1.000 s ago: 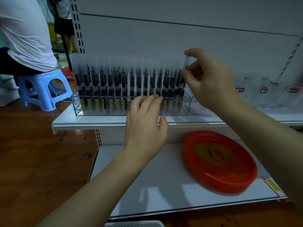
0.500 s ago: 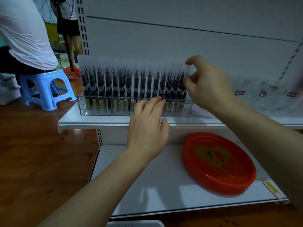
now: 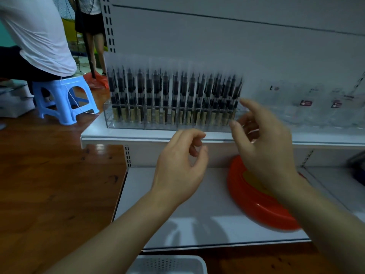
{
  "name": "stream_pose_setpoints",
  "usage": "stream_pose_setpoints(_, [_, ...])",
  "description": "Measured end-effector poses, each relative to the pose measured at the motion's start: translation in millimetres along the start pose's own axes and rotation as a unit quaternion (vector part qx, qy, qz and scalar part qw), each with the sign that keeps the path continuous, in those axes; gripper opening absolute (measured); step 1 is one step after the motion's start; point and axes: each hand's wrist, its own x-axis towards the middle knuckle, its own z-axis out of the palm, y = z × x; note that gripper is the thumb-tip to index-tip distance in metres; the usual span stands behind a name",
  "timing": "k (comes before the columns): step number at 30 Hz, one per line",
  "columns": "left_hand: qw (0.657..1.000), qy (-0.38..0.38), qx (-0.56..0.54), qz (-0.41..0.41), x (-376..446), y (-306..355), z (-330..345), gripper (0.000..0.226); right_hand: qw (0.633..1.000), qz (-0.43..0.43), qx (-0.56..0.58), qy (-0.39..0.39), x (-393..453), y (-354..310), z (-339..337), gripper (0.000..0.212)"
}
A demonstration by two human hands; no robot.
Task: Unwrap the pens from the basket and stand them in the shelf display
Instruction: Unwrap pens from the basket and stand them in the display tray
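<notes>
Standing packed along the clear shelf display point(image 3: 169, 123), the pens point(image 3: 173, 95) look nearly done; both grips, left hand point(image 3: 180, 165) and right hand point(image 3: 262, 143), are released, basket point(image 3: 167, 264) contents unseen.

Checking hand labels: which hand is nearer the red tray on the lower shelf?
Right. The right hand hovers over the red tray's back edge, overlapping it in view. The left hand is off to the tray's left, over bare lower shelf.
</notes>
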Motion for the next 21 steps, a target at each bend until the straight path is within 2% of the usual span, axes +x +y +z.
stream_pose_setpoints(5, [0.998,-0.044,0.0,-0.034,-41,-23,-6,0.015,0.999,-0.011,0.031,-0.04,-59,-3,21,0.036])
stream_pose_setpoints(11, [0.979,-0.161,0.046,-0.112,-104,-75,-8,0.017,0.977,0.013,0.039,-0.209,-144,9,60,0.037])
stream_pose_setpoints(14, [0.96,-0.23,0.079,-0.138,-136,-100,-9,0.023,0.958,0.027,0.034,-0.283,-184,13,75,0.04])
stream_pose_setpoints(18, [0.927,-0.329,0.125,-0.128,-171,-119,-10,0.016,0.927,0.002,0.022,-0.375,-230,16,93,0.039])
stream_pose_setpoints(21, [0.882,-0.416,0.145,-0.164,-193,-132,-11,0.021,0.889,-0.031,0.007,-0.457,-260,14,105,0.037])
